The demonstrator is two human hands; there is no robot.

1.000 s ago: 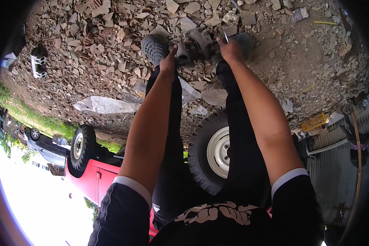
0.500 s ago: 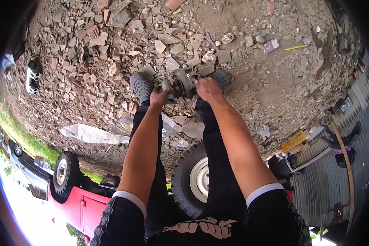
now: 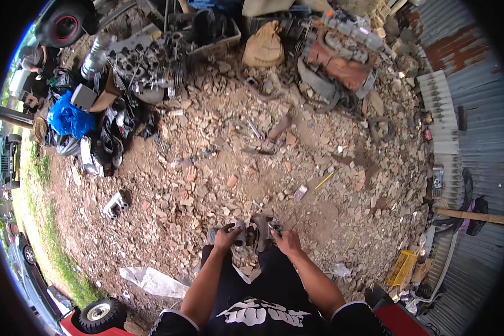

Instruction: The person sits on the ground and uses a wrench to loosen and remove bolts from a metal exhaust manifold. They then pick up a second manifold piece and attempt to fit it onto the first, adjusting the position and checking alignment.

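Observation:
A dirty grey metal machine part point(image 3: 259, 231), with a rounded housing and short cylindrical ends, is held low in front of me between both hands. Around its left cylindrical end, the fingers of my left hand point(image 3: 225, 238) are closed. My right hand point(image 3: 288, 242) grips the right side of the same part. One grey clog point(image 3: 211, 234) shows beside my left hand; the other foot is hidden. Exactly what kind of part it is, I cannot make out.
Broken tiles and stones cover the ground point(image 3: 207, 173). Engine blocks point(image 3: 151, 61), a tan sack point(image 3: 263, 47) and a rusty engine point(image 3: 339, 59) lie far ahead. Blue and black bags point(image 3: 71, 116) are at left. A yellow crate point(image 3: 401, 267) sits near the corrugated wall point(image 3: 481, 117) at right.
The view has tipped up, bringing the far engines, sack and bags into sight. Both hands still hold the metal part, now lower in the picture.

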